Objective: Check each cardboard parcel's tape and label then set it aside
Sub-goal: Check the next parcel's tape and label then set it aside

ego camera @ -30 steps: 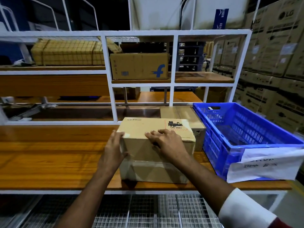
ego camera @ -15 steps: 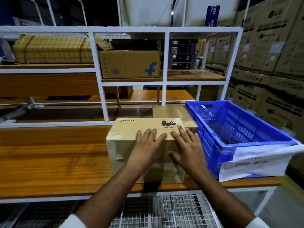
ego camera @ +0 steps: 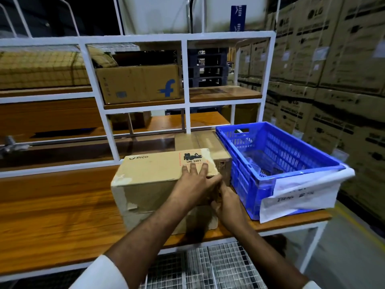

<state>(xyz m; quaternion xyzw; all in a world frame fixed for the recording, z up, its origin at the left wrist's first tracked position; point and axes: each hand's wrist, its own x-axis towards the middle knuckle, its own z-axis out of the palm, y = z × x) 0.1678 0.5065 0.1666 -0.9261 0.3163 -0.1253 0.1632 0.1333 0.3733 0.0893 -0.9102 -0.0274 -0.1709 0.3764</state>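
left hand (ego camera: 193,184) lies flat, fingers straight, on the parcel (ego camera: 158,174) top, likely steadying it; right hand (ego camera: 227,203) grips its right end (fingers partly hidden) to check tape.

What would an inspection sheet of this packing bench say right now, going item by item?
Surface: wooden bench, parcels standing at its right half.
Job's things: PICO parcel with UN 3481 label; second carton behind it.
Clutter: blue crate with a paper sheet taped on.
Hands: left hand flat on the parcel's right top edge; right hand at its right side, grip unclear.
Cables: nothing seen.
Surroundings: white rack, Flipkart box, stacked LG cartons.
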